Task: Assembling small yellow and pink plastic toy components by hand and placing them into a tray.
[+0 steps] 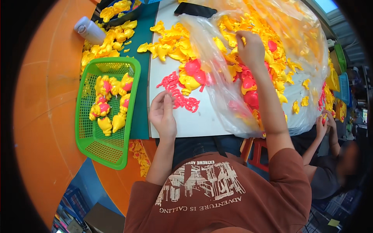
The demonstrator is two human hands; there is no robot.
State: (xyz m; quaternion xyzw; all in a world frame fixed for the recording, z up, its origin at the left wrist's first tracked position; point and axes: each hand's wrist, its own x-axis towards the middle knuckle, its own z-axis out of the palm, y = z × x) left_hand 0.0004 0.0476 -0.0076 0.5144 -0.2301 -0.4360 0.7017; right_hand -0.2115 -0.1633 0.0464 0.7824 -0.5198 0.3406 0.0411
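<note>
My right hand (251,49) reaches over the far heap of yellow plastic parts (268,37), its fingers closed around a small yellow plastic piece (243,40). Only a bit of that piece shows. Closer to me, my left hand (163,116) hovers by the near left table edge with loosely curled fingers, and I see nothing in it. Just beyond it lies a cluster of small red plastic pieces (186,104). A yellow part (189,83) and round red shells (193,67) rest behind them.
Clear plastic sheeting (223,105) drapes across the white tabletop (200,124). At left, a green basket (135,77) holds several yellow-and-red figures (103,108). Beyond it stand a pale bottle (90,30) and more yellow parts. Another person's hands (326,121) work at right.
</note>
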